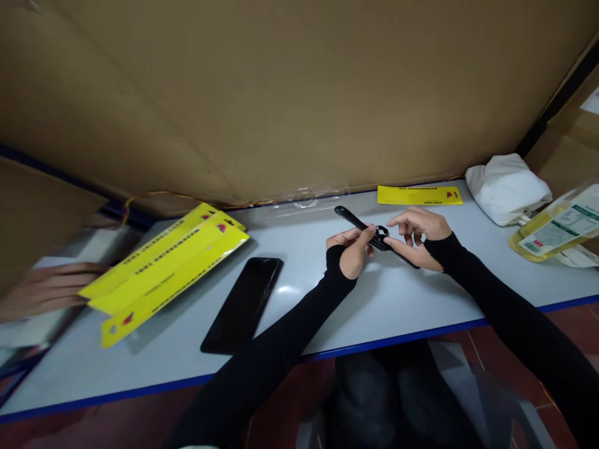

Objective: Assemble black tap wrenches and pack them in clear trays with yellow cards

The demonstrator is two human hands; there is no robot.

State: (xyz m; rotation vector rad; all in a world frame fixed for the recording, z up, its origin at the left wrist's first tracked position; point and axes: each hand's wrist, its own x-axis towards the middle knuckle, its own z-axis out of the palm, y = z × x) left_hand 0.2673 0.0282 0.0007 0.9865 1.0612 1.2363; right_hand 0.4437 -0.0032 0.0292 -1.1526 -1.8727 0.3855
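Note:
A black two-handled tool (pixel 349 217) with a metal part at its middle is held above the table, right of centre. My left hand (pixel 352 249) is closed around the tool near its middle, with one handle sticking out to the upper left. On the other side, my right hand (pixel 418 236) has its thumb against the tool beside the metal part, and its fingers are curled just above. The other handle runs down to the right beneath my right hand. Small details of the metal part are too small to tell.
Several yellow cards (pixel 173 265) lie at the left, with another person's hand (pixel 51 290) at their edge. A black phone (pixel 242 305) rests nearby. Behind are clear plastic packaging (pixel 306 199) and a yellow card (pixel 418 195). A white bag (pixel 508 187) and bottle (pixel 555 224) are at right.

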